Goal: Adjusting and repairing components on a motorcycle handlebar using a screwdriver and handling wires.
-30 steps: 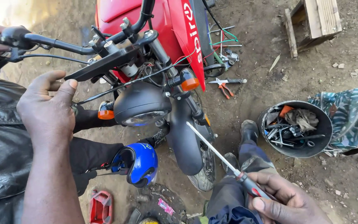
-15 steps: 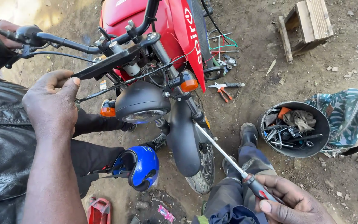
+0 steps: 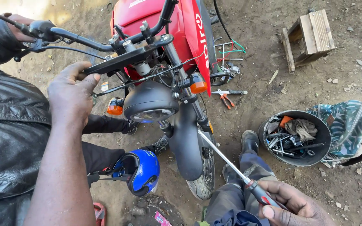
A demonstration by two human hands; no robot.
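A: Right hand (image 3: pixel 292 205), how was it seen?

B: Closed round the handle of a long screwdriver (image 3: pixel 231 163), low right in the view. Shaft was run up and to the left, tip laid at the fork by the front mudguard (image 3: pixel 187 142), just under the orange indicator (image 3: pixel 197 86). So long axis was slanted from the hand toward the bike's front end.

A: Left hand (image 3: pixel 72 94)?

B: Fingers were curled over the end of a black bracket (image 3: pixel 126 58) below the handlebar (image 3: pixel 84 39), above the headlamp (image 3: pixel 149 102). It was nearer the headlamp than the right was.

A: Round about?

B: Blue helmet (image 3: pixel 139 169) was held by a seated person in a black jacket, close by the front wheel (image 3: pixel 204 178). Bucket of tools (image 3: pixel 294 138) was set to the right w/ a patterned bag (image 3: pixel 350 125) beside it; pliers (image 3: pixel 227 96) and a wooden stool (image 3: pixel 308 35) lay further off. Shaft's path was kept clear; the wheel and mudguard were crowded close beside it.
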